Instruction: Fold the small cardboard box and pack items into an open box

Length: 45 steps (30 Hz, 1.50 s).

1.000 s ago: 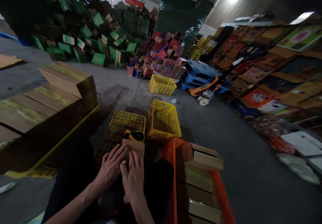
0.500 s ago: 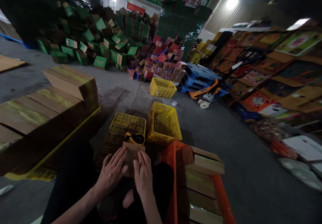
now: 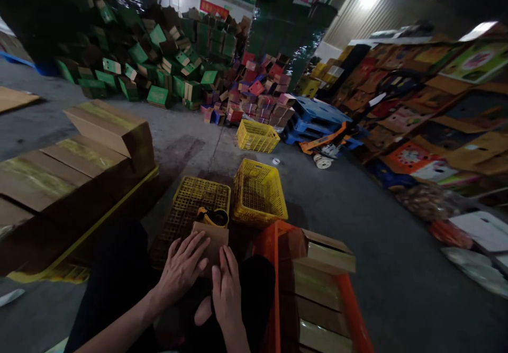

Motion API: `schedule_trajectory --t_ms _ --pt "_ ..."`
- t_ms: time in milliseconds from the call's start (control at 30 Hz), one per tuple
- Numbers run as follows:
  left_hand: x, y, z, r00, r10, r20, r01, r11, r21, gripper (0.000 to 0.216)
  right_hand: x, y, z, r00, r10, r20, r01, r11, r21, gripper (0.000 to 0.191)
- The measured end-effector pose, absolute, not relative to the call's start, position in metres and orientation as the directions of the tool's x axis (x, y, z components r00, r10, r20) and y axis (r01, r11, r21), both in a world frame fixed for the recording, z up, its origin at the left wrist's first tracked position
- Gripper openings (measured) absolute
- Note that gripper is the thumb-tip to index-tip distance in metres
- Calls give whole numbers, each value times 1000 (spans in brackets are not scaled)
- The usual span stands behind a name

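A small brown cardboard box point(image 3: 212, 239) rests on the person's lap, just this side of the yellow tape dispenser point(image 3: 213, 216), which lies on an overturned yellow crate point(image 3: 190, 205). Both hands lie flat on the box's top with fingers spread, pressing, not clasping. The left hand point(image 3: 183, 268) covers the box's near left part; the right hand point(image 3: 227, 288) rests at its near edge, thumb tucked low. The box's long axis runs away from the body toward the dispenser. The left hand is nearer the dispenser. An orange crate point(image 3: 270, 247) of flat cartons point(image 3: 323, 268) stands just right of the box.
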<state>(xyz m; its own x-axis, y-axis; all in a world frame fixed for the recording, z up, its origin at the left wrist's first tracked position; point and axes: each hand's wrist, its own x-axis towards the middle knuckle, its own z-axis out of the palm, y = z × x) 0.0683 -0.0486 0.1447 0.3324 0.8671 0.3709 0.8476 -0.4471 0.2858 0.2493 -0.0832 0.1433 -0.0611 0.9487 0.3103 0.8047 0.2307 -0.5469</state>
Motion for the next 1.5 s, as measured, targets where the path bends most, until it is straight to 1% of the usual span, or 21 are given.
schedule_trajectory --t_ms 233,400,500,667,733,833,900,1067,1200,1300,1400,1500 --pt "67 -46 143 344 855 390 837 -467 285 51 246 -67 145 69 944 323 722 176 -669 43" --pt "65 -45 141 362 848 386 833 -480 274 51 243 -46 157 155 950 272 628 118 -769 47" --pt "64 -46 139 372 842 390 829 -490 267 51 245 -42 159 153 952 266 612 120 -782 49" --pt "65 -47 139 370 833 412 832 -495 253 53 239 -46 147 94 958 273 697 132 -704 50" --pt "66 -47 139 360 830 426 835 -491 249 53 234 -52 139 56 960 275 756 139 -640 52" --pt "67 -50 138 355 826 437 833 -492 253 55 228 -61 128 -35 954 297 830 193 -523 60" --pt "67 -52 138 346 831 436 831 -487 269 59 227 -66 124 -59 952 301 851 206 -483 63" --pt "65 -49 138 317 852 416 819 -467 334 67 228 -69 123 -48 952 304 855 196 -480 63" --pt "59 -40 140 329 858 395 793 -479 378 62 229 -65 127 -57 946 319 861 208 -464 63" --pt "57 -37 140 312 873 374 795 -456 402 60 229 -64 127 -67 944 323 870 214 -444 63" --pt "57 -39 139 320 874 367 795 -458 397 59 229 -67 124 -78 936 343 885 224 -408 64" --pt "58 -42 140 357 848 391 791 -497 357 53 229 -71 124 -92 929 358 904 228 -361 65"
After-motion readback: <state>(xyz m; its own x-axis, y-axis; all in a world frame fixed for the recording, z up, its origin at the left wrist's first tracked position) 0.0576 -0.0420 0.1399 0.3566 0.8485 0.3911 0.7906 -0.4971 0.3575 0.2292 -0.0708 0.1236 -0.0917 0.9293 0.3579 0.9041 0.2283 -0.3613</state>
